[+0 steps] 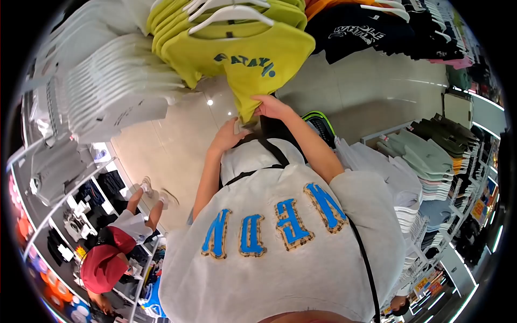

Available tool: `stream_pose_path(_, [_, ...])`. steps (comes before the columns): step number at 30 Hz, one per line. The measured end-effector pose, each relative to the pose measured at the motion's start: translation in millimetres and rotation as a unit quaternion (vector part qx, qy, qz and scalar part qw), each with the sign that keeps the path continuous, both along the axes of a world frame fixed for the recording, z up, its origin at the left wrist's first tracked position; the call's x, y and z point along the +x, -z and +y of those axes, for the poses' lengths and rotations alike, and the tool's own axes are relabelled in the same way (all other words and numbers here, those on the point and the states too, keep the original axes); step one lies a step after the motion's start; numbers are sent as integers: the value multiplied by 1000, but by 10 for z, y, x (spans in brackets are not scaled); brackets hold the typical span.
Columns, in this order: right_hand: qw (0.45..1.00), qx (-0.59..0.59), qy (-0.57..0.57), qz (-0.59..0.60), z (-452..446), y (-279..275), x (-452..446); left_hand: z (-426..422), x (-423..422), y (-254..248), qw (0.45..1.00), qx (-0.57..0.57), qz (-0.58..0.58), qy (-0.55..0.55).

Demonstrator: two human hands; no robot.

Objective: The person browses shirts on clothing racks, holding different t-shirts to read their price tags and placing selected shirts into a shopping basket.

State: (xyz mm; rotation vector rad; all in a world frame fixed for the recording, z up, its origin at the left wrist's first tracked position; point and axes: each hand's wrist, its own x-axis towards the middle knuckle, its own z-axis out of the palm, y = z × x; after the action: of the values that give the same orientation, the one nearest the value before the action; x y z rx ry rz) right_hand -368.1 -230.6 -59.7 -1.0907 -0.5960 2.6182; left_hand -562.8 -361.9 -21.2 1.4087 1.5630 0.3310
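Observation:
A yellow-green T-shirt point(237, 51) with dark lettering hangs on a white hanger point(231, 15), in front of several more of the same colour. My right hand point(273, 106) is closed on the lower part of this T-shirt, which is pulled toward my body and bunched to a narrow end. My left hand point(229, 134) is closed at the bottom tip of the same cloth, just in front of my waist. Its fingers are partly hidden, and a small pale patch shows beside them.
White shirts point(118, 81) hang densely at the left, black printed T-shirts point(366, 32) at the upper right. Racks of folded-looking green and grey garments point(420, 153) stand close on my right. A person in a red top point(105, 266) is at the lower left, beside white shelving point(59, 202). Tiled floor point(161, 145) lies between.

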Motion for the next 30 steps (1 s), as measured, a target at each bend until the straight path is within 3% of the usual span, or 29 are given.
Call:
stream_pose_path(1, [996, -27, 23, 85, -47, -283, -21, -94, -13, -23, 1000, 5, -2, -8])
stream_pose_path(4, [992, -13, 53, 112, -237, -843, -74, -238, -49, -135, 996, 60, 50, -36])
stream_pose_path(6, [987, -2, 83, 140, -379, -1138, -100, -245, -82, -253, 996, 7, -88, -8])
stream_pose_path(10, [981, -9, 106, 161, -562, -1397, -140, -383, -81, -467, 992, -26, -122, -10])
stream_pose_path(13, [991, 42, 60, 108, -650, -1215, -129, -481, -91, -381, 975, 61, -192, -97])
stream_pose_path(15, [955, 254, -122, -99, -843, -1157, -125, -534, -126, -243, 938, -2, -283, -201])
stream_pose_path(16, [935, 286, -179, -109, -934, -1104, -117, -560, -129, -292, 937, -2, -285, -204])
stream_pose_path(18, [910, 338, -231, -65, -1120, -973, -172, -555, -110, -526, 856, -87, -417, -293])
stream_pose_path(19, [899, 346, -261, -62, -1240, -1011, -204, -569, -80, -591, 854, -87, -420, -295])
stream_pose_path(21, [899, 362, -239, -56, -1383, -999, -295, -585, -14, -714, 769, -71, -547, -322])
stream_pose_path(25, [900, 417, -112, -69, -1499, -1028, -377, -592, 34, -910, 730, -50, -582, -354])
stream_pose_path(27, [916, 393, -53, -69, -1491, -1039, -353, -567, 4, -839, 682, 24, -636, -360])
stream_pose_path(29, [906, 406, -48, -109, -1472, -1093, -307, -556, -9, -785, 702, 47, -624, -340])
stream_pose_path(30, [925, 359, -46, -118, -1439, -1037, -279, -560, -8, -758, 723, 72, -608, -320])
